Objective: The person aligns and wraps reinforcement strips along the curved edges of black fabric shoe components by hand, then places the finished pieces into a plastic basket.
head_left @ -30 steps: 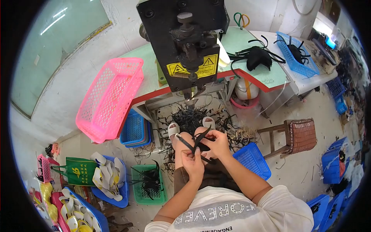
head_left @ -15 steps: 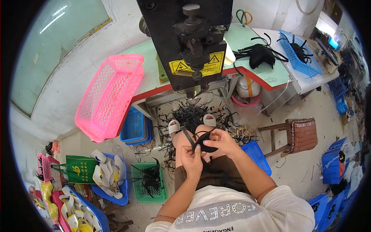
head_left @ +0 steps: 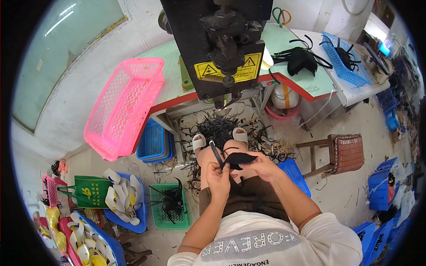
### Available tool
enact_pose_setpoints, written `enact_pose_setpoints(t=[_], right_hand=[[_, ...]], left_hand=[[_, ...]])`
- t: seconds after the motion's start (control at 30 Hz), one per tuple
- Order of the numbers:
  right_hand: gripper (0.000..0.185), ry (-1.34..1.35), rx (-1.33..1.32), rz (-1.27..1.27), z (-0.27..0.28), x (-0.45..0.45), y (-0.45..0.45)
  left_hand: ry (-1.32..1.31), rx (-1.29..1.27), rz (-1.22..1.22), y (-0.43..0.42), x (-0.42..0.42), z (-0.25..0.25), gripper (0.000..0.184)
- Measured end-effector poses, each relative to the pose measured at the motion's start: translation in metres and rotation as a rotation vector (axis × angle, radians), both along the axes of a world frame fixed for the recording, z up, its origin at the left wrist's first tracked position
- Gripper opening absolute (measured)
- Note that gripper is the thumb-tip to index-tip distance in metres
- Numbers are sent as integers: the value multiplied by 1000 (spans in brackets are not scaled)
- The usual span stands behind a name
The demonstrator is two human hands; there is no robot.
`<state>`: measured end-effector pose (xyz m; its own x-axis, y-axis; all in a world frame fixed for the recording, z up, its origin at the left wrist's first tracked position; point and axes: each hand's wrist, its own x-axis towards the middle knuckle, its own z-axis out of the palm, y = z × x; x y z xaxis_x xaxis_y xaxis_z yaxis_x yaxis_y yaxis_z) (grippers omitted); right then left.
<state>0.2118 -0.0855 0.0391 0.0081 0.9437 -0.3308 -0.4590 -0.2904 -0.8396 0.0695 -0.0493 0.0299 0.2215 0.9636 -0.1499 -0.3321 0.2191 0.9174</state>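
Note:
Above my lap, both hands hold a black strappy shoe upper (head_left: 240, 158). My left hand (head_left: 218, 181) pinches its left end, where a flat strap (head_left: 215, 151) sticks up toward the machine. The fingers of my right hand (head_left: 262, 166) are closed on the right end of the wider, curved black part. A thin second strap curls above the piece. In front of me hangs a black press machine (head_left: 222, 48) with yellow warning labels; its lower tip is well apart from my hands. Part of the upper is hidden behind my fingers.
A pink basket (head_left: 95, 128) juts over the left of the green table (head_left: 173, 66). More black uppers (head_left: 302, 61) lie on its right, beside a blue basket (head_left: 361, 80). A green basket (head_left: 187, 217) stands on the floor, a wooden stool (head_left: 348, 153) to the right. Black scraps (head_left: 217, 126) litter the floor.
My right hand has moved slightly right and down, and the wider black part now lies stretched out between my hands. The strap at my left hand stands more upright. The view has shifted a little.

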Motion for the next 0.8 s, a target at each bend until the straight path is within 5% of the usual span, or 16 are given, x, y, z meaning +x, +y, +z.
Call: enact_pose_setpoints(t=[0.27, 0.6, 0.7, 0.77, 0.8], right_hand=[[31, 25, -69, -93, 9, -1, 0], [36, 48, -29, 112, -5, 16, 2], [29, -71, 10, 144, 13, 10, 14], [21, -535, 145, -1, 19, 7, 19], [19, -545, 189, -100, 14, 4, 23]], left_hand=[[73, 35, -106, 6, 3, -10, 16], [101, 32, -199, 19, -9, -13, 15], [84, 51, -177, 18, -9, -8, 15], [169, 121, -143, 14, -5, 2, 16], [169, 121, -147, 14, -4, 3, 16]])
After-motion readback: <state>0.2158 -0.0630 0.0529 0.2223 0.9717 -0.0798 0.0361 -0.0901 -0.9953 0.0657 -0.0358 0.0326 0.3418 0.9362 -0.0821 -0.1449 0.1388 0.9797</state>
